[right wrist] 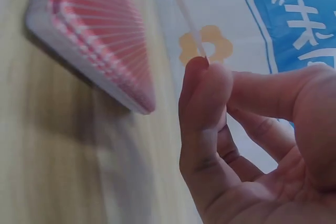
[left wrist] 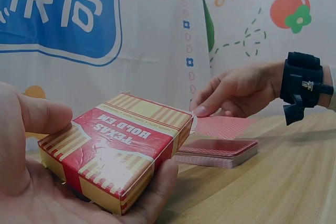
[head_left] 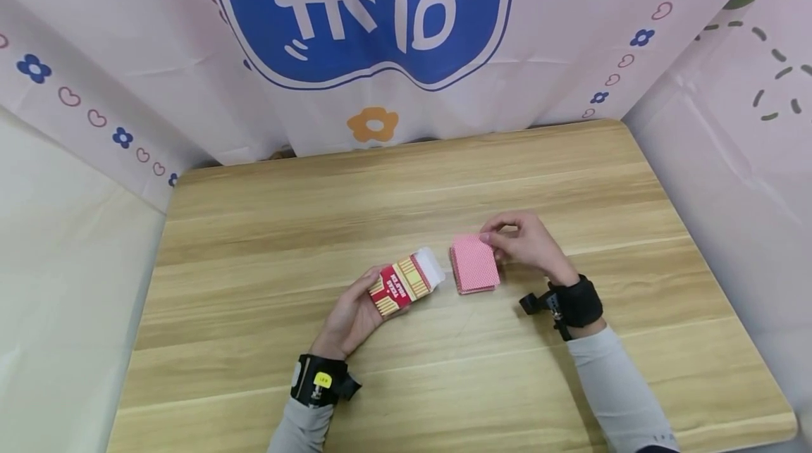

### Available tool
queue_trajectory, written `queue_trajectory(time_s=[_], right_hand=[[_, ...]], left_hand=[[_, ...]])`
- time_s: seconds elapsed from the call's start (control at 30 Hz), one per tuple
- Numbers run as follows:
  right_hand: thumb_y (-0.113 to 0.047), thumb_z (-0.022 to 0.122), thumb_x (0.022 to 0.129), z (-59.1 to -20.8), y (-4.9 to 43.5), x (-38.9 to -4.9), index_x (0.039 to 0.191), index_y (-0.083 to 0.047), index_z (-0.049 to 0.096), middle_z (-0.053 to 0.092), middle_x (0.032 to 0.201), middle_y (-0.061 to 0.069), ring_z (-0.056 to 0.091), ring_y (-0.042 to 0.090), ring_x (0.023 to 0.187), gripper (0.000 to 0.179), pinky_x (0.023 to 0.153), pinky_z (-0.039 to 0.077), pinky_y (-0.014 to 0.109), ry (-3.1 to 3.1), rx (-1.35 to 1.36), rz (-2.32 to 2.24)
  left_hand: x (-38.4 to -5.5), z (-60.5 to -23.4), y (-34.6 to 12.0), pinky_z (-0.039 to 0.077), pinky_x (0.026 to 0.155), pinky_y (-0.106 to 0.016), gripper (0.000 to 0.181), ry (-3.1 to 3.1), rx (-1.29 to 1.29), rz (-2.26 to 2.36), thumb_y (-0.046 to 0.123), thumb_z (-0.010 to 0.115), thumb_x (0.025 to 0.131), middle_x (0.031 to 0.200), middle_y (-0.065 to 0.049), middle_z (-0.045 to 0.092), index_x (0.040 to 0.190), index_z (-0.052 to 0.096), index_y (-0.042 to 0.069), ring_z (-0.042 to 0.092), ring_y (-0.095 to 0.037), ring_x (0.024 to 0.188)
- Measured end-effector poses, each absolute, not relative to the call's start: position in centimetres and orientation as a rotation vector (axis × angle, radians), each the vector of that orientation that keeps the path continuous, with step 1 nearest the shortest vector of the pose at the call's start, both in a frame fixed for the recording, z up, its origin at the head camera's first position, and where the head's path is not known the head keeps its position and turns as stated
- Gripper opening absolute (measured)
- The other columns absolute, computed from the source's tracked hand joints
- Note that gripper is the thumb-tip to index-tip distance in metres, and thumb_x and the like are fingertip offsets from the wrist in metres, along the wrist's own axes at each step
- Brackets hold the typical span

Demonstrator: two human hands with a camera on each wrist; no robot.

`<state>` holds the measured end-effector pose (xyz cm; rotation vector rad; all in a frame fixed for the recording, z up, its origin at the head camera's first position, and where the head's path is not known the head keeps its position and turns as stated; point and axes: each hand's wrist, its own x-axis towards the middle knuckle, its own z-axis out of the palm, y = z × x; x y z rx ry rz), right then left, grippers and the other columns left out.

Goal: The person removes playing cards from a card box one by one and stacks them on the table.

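My left hand [head_left: 352, 315] grips a red and yellow playing-card box [head_left: 398, 287] printed "Texas Hold'em", thumb on one side and fingers on the other. The box's white flap [head_left: 431, 267] stands open toward the cards. To its right, a deck of red-backed playing cards [left wrist: 215, 157] lies stacked on the table. Between thumb and index fingertip, my right hand [head_left: 523, 240] pinches a single playing card [left wrist: 223, 126] by its corner. That card hangs above the deck, and in the right wrist view it shows edge-on as a thin strip [right wrist: 185, 11].
The wooden table [head_left: 266, 227] carries the deck and runs back to a white printed cloth [head_left: 241, 115] with a blue emblem. Pale cloth walls [head_left: 57, 284] rise at the left and right sides. Each wrist wears a black strap [head_left: 576, 301] with a small camera.
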<state>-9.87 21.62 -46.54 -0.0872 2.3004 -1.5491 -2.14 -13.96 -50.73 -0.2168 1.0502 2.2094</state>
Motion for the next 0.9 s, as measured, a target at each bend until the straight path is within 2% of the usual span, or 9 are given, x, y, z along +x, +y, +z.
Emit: queue_trajectory(time_s=[0.2, 0.5, 0.9], right_hand=[[-0.011, 0.078, 0.098, -47.3, 21.1, -9.9, 0.107, -0.002, 0.080, 0.076, 0.099, 0.016, 0.071, 0.022, 0.074, 0.012, 0.063, 0.062, 0.029, 2.398, -0.118, -1.484], [-0.004, 0.080, 0.095, -48.1, 20.6, -9.7, 0.097, -0.004, 0.082, 0.074, 0.085, 0.010, 0.064, 0.020, 0.074, 0.003, 0.061, 0.052, 0.023, 2.636, -0.270, -1.355], [-0.005, 0.080, 0.095, -48.4, 20.5, -9.8, 0.096, -0.007, 0.083, 0.074, 0.083, 0.007, 0.061, 0.020, 0.074, 0.004, 0.062, 0.049, 0.023, 2.683, -0.260, -1.302]], left_hand=[[-2.2, -50.7, -13.9, 0.058, 0.109, -0.045, 0.059, 1.058, -0.213, 2.211, 0.033, 0.038, 0.117, 0.164, -0.019, 0.034, 0.167, 0.020, 0.007, 0.061, -0.025, 0.134], [-2.1, -50.6, -14.0, 0.058, 0.109, -0.044, 0.058, 1.051, -0.213, 2.207, 0.032, 0.035, 0.117, 0.164, -0.018, 0.033, 0.167, 0.019, 0.007, 0.060, -0.023, 0.134], [-2.1, -50.7, -14.0, 0.058, 0.109, -0.044, 0.057, 1.056, -0.214, 2.209, 0.033, 0.035, 0.117, 0.164, -0.017, 0.034, 0.166, 0.021, 0.008, 0.060, -0.023, 0.134]])
